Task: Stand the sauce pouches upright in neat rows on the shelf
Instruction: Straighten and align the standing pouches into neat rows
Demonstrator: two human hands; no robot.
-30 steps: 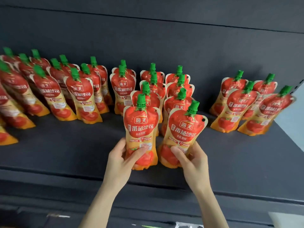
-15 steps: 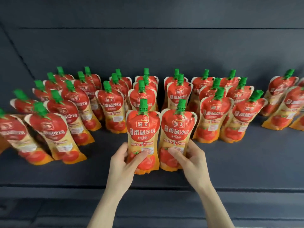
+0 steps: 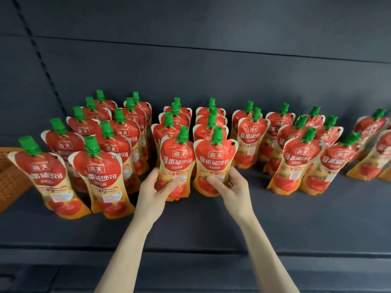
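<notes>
Red and orange sauce pouches with green caps stand in several rows on the dark shelf (image 3: 296, 218). My left hand (image 3: 154, 191) grips the lower part of the front left pouch (image 3: 176, 161), thumb across its face. Beside it, my right hand (image 3: 230, 187) grips the front right pouch (image 3: 214, 163) the same way. Both pouches stand upright side by side, in front of two rows of pouches (image 3: 175, 123). Whether their bases touch the shelf is hidden by my hands.
More pouch rows stand to the left (image 3: 99, 172) and right (image 3: 296, 163), with a further group (image 3: 372, 149) at the far right. An orange crate (image 3: 10, 178) sits at the left edge. The shelf's back wall (image 3: 211, 70) rises behind. Bare shelf lies in front.
Both hands have carried the two pouches further back, closer to the rows behind them. The view has shifted left, bringing more left pouches and the orange crate into sight.
</notes>
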